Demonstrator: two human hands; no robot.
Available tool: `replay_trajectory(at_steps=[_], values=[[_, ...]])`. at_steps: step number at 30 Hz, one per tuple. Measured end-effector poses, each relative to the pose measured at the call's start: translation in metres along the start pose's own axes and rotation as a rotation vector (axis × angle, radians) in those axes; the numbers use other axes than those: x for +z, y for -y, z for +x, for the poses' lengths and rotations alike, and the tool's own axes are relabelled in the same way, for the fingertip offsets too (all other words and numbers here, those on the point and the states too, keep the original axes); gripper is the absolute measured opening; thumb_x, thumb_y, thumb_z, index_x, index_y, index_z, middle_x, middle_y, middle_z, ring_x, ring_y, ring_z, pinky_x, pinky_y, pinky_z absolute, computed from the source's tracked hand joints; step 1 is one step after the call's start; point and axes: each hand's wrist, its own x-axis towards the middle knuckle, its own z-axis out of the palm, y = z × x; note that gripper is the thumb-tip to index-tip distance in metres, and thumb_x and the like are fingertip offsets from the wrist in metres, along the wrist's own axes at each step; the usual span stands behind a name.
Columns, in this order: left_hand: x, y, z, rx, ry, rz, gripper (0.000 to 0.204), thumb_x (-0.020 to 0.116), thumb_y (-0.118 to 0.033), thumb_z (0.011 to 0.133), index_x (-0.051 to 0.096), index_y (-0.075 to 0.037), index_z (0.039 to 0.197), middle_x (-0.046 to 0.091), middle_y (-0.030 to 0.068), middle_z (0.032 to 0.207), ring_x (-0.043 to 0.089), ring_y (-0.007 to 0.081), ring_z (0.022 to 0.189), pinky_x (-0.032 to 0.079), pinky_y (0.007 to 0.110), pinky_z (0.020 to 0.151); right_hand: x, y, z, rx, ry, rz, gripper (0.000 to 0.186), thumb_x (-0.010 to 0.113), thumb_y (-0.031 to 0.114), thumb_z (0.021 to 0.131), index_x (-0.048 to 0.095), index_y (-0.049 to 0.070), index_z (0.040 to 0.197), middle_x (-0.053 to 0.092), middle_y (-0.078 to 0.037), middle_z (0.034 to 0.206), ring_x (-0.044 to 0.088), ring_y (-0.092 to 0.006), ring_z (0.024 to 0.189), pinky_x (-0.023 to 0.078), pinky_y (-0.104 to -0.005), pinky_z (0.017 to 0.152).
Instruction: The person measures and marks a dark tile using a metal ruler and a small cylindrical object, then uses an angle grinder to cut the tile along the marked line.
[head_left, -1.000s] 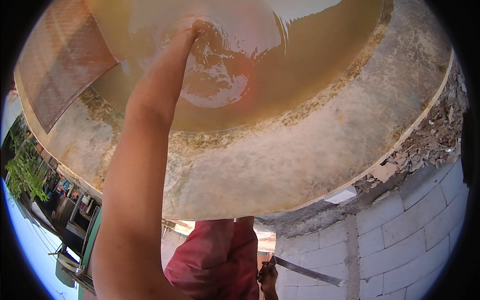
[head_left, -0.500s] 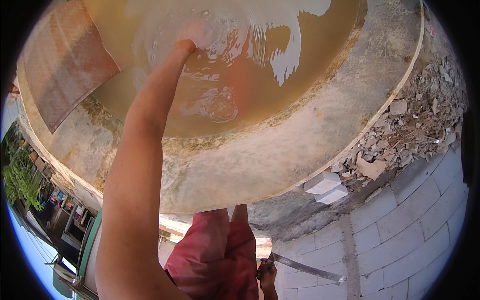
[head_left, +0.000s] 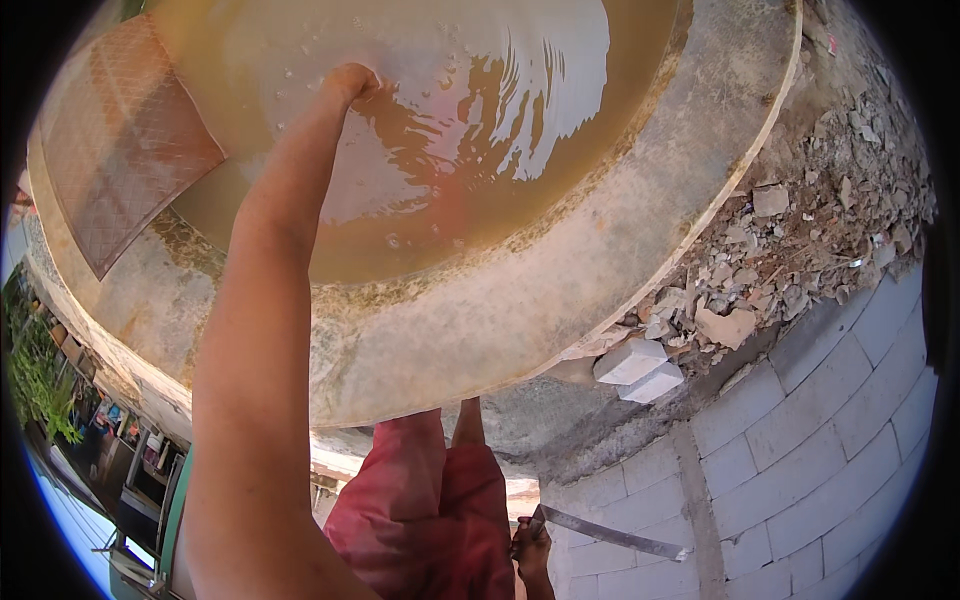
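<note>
My left arm reaches over the pale rim of a round concrete basin (head_left: 430, 340). Only the wrist and back of my left hand (head_left: 352, 78) show at the surface of murky brown water (head_left: 400, 225); the fingers are hidden beneath it, and so is anything they touch. Low in the picture, beside red shorts, my right hand (head_left: 531, 545) is closed around the handle of a long, flat, grey metal blade (head_left: 610, 535). The blade points right, away from the basin.
A brown, net-patterned sheet (head_left: 125, 140) lies across the left rim and into the water. Broken rubble (head_left: 780, 250) is heaped outside the basin on the right, near two white blocks (head_left: 640, 370). Pale block paving (head_left: 800, 440) spreads at lower right. Plants (head_left: 40, 370) stand far left.
My left hand has moved slightly farther from the near rim, still partly under water. The bubbling patch near the rim has mostly faded and the ripples have shifted. My right hand keeps the blade.
</note>
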Motion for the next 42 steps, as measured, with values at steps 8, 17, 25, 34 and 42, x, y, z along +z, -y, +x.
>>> replay_trajectory(at_steps=[8,17,25,34,42], values=[[-0.028,-0.01,-0.037,0.167,-0.112,0.044,0.033,0.051,-0.029,0.085,0.072,-0.007,0.098,0.069,0.0205,0.105,0.064,0.0402,0.099,0.052,0.043,0.086,-0.002,0.011,-0.015,0.029,-0.029,-0.039,0.019,0.062,0.023,0.095,0.058,0.007,0.106,0.051,0.002,0.063,0.049,-0.0078,0.048,0.039,-0.0246,0.04],[-0.058,-0.018,-0.108,0.307,-0.049,-0.317,0.049,0.076,-0.019,0.07,0.065,-0.011,0.117,0.067,0.0221,0.106,0.063,0.0375,0.101,0.05,0.043,0.086,-0.011,0.032,-0.044,-0.029,-0.023,-0.003,0.018,0.06,0.023,0.096,0.058,0.007,0.105,0.052,0.002,0.064,0.047,-0.0066,0.048,0.039,-0.0238,0.041],[-0.05,-0.002,-0.177,0.344,-0.064,-0.21,0.038,0.073,-0.039,0.078,0.072,-0.004,0.094,0.069,0.0215,0.09,0.065,0.04,0.09,0.051,0.048,0.077,-0.028,0.062,-0.066,-0.104,-0.025,-0.08,0.017,0.06,0.024,0.096,0.06,0.009,0.103,0.052,0.003,0.065,0.048,-0.0068,0.049,0.04,-0.0235,0.042],[-0.149,-0.011,-0.394,0.395,-0.189,-0.09,0.022,0.063,-0.021,0.086,0.065,-0.003,0.099,0.066,0.022,0.075,0.065,0.041,0.074,0.05,0.049,0.068,-0.109,0.049,-0.085,-0.257,-0.131,-0.02,0.018,0.062,0.028,0.095,0.061,0.011,0.098,0.054,0.001,0.064,0.048,-0.0076,0.049,0.04,-0.0251,0.043],[-0.366,-0.071,-0.47,0.257,-0.361,-0.175,0.024,0.064,-0.015,0.084,0.063,0.001,0.102,0.065,0.0264,0.08,0.063,0.0451,0.08,0.049,0.051,0.072,-0.162,0.087,-0.08,-0.35,-0.158,0.151,0.026,0.061,0.033,0.093,0.064,0.008,0.095,0.059,-0.001,0.07,0.056,-0.0111,0.058,0.046,-0.0284,0.048]])
